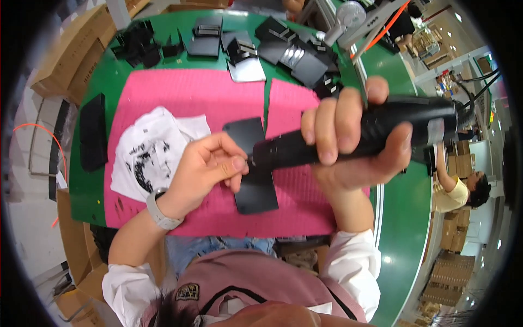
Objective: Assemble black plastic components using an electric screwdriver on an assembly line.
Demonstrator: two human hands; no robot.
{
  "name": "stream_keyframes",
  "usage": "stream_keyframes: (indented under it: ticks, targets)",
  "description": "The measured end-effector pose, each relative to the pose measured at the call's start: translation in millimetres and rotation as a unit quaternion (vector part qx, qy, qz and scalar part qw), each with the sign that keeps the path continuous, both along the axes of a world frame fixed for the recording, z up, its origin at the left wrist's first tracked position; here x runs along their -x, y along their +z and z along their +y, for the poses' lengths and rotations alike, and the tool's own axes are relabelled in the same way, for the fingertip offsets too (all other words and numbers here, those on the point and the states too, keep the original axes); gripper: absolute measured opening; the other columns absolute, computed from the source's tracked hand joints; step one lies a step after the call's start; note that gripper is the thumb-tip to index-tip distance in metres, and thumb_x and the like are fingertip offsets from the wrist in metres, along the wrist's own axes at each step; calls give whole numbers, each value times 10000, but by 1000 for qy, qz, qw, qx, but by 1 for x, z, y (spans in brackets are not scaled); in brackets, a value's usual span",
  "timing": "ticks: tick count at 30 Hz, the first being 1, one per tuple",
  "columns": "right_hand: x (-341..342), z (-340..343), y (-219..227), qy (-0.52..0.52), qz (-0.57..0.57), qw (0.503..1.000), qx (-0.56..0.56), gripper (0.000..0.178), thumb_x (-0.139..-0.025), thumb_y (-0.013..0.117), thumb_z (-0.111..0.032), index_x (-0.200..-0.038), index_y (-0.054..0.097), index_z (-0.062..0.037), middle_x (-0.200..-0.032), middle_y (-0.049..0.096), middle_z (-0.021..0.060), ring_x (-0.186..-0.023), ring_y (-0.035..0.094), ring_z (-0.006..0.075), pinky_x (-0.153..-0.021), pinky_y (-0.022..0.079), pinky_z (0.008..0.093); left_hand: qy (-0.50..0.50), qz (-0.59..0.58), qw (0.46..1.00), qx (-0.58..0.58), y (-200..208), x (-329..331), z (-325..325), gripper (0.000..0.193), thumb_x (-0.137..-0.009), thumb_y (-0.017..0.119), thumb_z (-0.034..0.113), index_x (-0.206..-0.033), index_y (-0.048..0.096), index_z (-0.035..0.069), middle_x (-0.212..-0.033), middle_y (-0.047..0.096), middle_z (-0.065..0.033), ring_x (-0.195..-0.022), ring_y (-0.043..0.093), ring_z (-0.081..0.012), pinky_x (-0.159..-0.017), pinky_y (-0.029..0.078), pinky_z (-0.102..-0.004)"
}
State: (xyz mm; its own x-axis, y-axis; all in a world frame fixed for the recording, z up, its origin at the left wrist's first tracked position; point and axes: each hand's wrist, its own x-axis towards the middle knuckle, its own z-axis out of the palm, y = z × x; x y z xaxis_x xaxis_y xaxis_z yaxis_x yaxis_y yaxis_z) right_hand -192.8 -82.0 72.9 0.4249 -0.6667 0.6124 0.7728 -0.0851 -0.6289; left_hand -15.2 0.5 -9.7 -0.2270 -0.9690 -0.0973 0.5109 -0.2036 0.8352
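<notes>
My right hand (pixel 351 139) is wrapped round a black electric screwdriver (pixel 286 150), held level with its tip pointing left. At that tip, the fingers of my left hand (pixel 210 163) are pinched together. Whatever sits between them is too small and covered to make out. Beneath both lies a flat black plate (pixel 256 195) on the pink corrugated mat (pixel 180 84); the screwdriver hides its middle. Left of my left hand, a crumpled white cloth (pixel 160 122) with a black print rests on the mat.
Black bracket-like parts (pixel 139 43) and several black plates (pixel 204 46) lie along the far side of the green table (pixel 403 229). A long black piece (pixel 92 133) sits at the left edge. A small fan (pixel 348 15) stands far right; a co-worker (pixel 452 191) is beyond.
</notes>
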Motion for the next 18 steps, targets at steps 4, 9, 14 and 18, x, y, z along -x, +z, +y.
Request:
stream_keyframes:
  ticks: [4,9,14,18]
  targets:
    - [6,-9,5,49,51,996,-45,429,-890,482,-452,-1138,458,-102,-643,454,-6,-487,443,118,-587,370,308,112,-101,957,246,-4,6,-7,68,-844,641,41,-888,638,-11,-856,552,-37,-665,539,-89,-608,435,-207]
    - [23,-17,-6,10,132,990,44,434,-874,507,-440,-1133,449,-96,-614,463,1,-448,434,120,-504,347,283,140,-359,912,143,-1,-4,-2,39,-783,681,23,-814,661,9,-715,530,-10,-602,480,-65,-564,381,-195]
    - [18,-13,-12,-25,173,983,53,408,-862,521,-372,-1107,419,-62,-585,436,25,-427,413,132,-480,360,281,138,-389,900,142,-7,6,5,51,-764,690,17,-802,658,6,-673,518,-13,-563,461,-51,-497,354,-196]
    - [14,-10,-15,-49,196,978,44,386,-839,552,-323,-1076,418,-49,-576,441,39,-414,397,134,-444,364,273,109,-385,907,133,-9,10,6,59,-755,686,6,-803,653,8,-667,533,-25,-561,472,-58,-493,369,-199]
